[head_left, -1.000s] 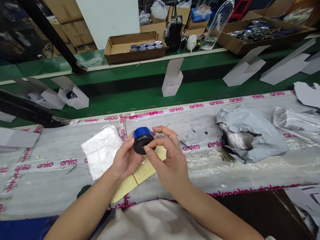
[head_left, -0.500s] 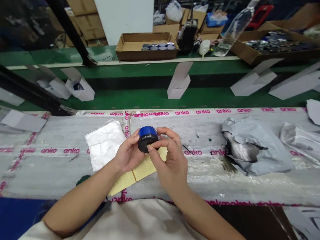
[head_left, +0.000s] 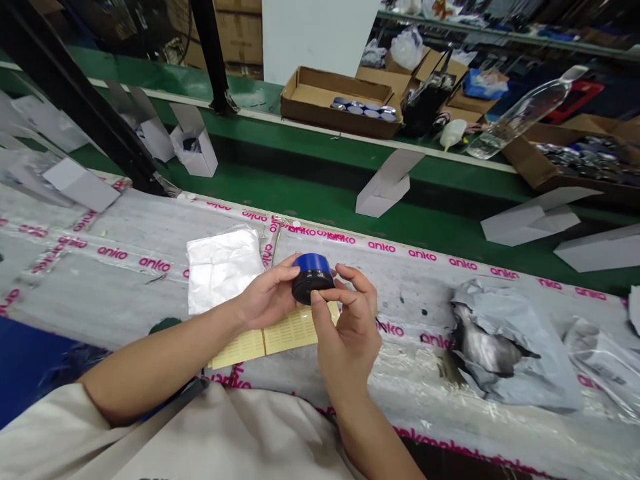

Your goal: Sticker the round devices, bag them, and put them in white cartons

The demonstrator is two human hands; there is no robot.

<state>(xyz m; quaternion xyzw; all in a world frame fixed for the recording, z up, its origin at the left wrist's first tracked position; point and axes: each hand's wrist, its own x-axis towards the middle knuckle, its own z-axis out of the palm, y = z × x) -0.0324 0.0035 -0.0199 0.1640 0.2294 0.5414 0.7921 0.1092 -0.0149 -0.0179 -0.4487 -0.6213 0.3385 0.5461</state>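
Note:
A small round device (head_left: 313,275) with a blue upper band and a black lower part, bearing tiny white markings, is tilted in front of me. My left hand (head_left: 270,293) grips it from the left, fingers behind and under it. At its lower right edge, the thumb and forefinger of my right hand (head_left: 350,320) are pinched together against the black part; whether anything thin is between them I cannot tell. Below both hands lies a yellow sheet of printed labels (head_left: 245,348), partly covered by them. A folded white plastic bag (head_left: 220,270) is just left of my left hand.
A torn grey plastic bag (head_left: 530,360) lies at the right. Open white boxes (head_left: 383,190) stand along the green strip (head_left: 290,180) behind the taped work surface. Further back are a cardboard tray (head_left: 310,100) with round items, a tilted clear bottle (head_left: 525,113) and a black post (head_left: 100,100).
The view has tilted and shifted, so the background sits differently. Both hands keep hold of the round device in nearly the same pose.

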